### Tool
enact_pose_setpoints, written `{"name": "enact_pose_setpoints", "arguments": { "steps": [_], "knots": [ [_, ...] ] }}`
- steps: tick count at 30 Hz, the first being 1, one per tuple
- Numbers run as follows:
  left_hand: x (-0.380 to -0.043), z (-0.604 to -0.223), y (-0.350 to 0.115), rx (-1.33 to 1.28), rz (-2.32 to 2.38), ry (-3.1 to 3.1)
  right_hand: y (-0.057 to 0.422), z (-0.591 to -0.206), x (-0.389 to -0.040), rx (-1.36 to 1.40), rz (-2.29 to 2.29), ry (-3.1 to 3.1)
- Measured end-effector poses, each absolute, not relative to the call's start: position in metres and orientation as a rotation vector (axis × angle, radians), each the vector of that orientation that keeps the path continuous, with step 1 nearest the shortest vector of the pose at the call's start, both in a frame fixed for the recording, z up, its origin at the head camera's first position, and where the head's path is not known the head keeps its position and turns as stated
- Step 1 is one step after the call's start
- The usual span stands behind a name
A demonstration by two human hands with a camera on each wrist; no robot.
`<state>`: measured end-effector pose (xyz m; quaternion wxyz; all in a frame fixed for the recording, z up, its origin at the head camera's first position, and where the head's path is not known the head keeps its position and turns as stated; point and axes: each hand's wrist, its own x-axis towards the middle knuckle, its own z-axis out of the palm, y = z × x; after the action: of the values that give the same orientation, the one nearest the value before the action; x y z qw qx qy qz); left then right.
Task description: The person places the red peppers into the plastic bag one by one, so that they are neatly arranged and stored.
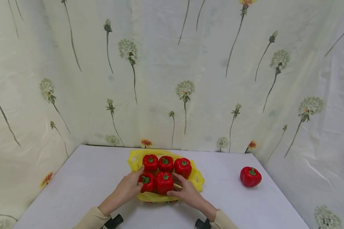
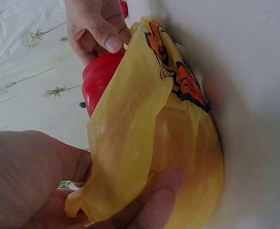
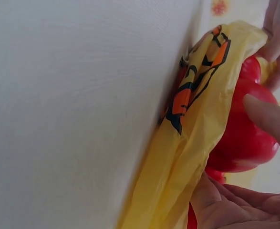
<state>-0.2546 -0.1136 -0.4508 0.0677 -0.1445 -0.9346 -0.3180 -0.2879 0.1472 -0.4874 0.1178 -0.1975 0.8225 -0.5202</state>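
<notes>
Several red bell peppers stand together with green stems up in a yellow plastic bag [image 1: 199,181], its sides spread low around them. My right hand [image 1: 189,192] grips the front right bell pepper [image 1: 164,183]; in the right wrist view its thumb [image 3: 266,114] presses the pepper's side. My left hand [image 1: 127,187] is at the bag's left side, beside the front left bell pepper [image 1: 147,183]. In the left wrist view its fingers [image 2: 156,210] curl round the bag's yellow film [image 2: 125,143], the thumb partly behind the film's edge. Orange and black print [image 2: 190,83] marks the bag's front.
One more red bell pepper [image 1: 250,176] sits apart on the white table [image 1: 226,203], toward the right edge. A pale curtain [image 1: 160,63] printed with dandelions encloses the table at the back and both sides.
</notes>
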Motion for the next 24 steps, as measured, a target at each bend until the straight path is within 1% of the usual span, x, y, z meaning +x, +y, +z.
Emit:
{"name": "enact_pose_setpoints", "arguments": {
  "steps": [24],
  "knots": [
    [-0.255, -0.451, -0.114, -0.452, -0.966, -2.805, 0.176, -0.474, -0.28, -0.594, -1.535, 2.437]
  ]
}}
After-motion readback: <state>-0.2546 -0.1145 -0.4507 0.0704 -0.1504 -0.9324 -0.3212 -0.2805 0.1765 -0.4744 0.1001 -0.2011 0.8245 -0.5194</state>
